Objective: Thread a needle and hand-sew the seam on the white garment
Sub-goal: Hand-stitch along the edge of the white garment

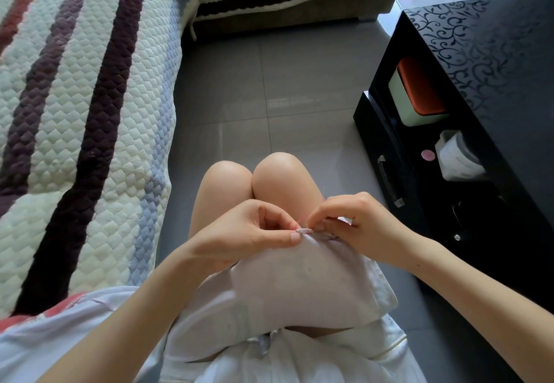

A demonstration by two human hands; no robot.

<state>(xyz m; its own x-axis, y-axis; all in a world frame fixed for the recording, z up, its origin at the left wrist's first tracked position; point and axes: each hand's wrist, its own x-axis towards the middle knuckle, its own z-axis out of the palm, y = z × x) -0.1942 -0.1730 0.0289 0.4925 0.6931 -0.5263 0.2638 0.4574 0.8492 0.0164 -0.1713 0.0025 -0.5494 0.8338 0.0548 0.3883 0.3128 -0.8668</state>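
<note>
Mid-seam, with the threading judged done and stitches left to make.

The white garment (299, 277) lies across my lap, its folded seam edge (304, 230) raised at the end nearest my knees (254, 179). My left hand (263, 232) pinches that edge between thumb and forefinger. My right hand (353, 220) meets it there, fingertips closed on the red thread (300, 220), which runs taut and short out of the cloth. The needle is too small to make out. I cannot tell how much of the seam remains open.

Bare floor (269, 83) ahead — sofa (75, 113) close left, black cabinet (479, 113) close right
</note>
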